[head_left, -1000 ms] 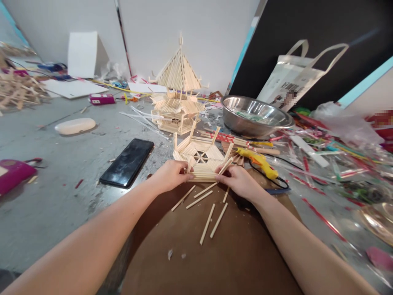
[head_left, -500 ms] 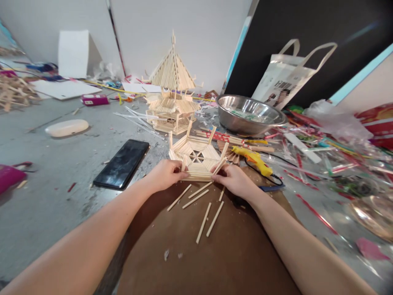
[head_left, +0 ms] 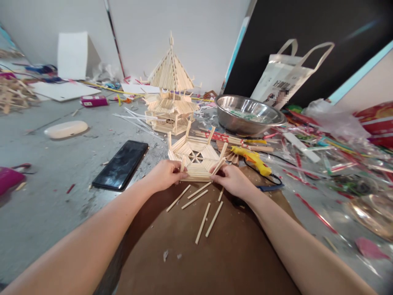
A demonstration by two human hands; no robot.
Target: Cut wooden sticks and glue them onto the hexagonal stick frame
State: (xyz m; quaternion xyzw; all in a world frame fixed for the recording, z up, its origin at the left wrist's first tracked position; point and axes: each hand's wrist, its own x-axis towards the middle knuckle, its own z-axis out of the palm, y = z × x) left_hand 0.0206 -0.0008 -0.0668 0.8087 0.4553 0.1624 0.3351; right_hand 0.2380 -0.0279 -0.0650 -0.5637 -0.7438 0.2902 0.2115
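Note:
A hexagonal frame (head_left: 200, 169) built of thin wooden sticks, with short posts rising at its corners and a spoked opening in its middle, lies between my hands. At its near left corner, my left hand (head_left: 166, 175) is closed, thumb and fingers pinching the edge by a post. My right hand (head_left: 229, 177) pinches the near right corner, where a slanting stick shows at its fingertips. Several loose sticks (head_left: 194, 199) lie just in front, on the brown board (head_left: 172, 246). Behind the frame stands a tiered stick pagoda (head_left: 172, 73) with a pointed roof.
A yellow glue gun (head_left: 253, 159) rests right of the frame, its cord trailing. A black phone (head_left: 120, 165) and a white oval case (head_left: 66, 129) lie left. Further back right are a steel bowl (head_left: 221, 116), a white bag (head_left: 276, 71) and plastic scraps (head_left: 334, 157).
The whole view has shifted very slightly. Both hands keep the same hold on the stick frame, and nothing else has visibly moved.

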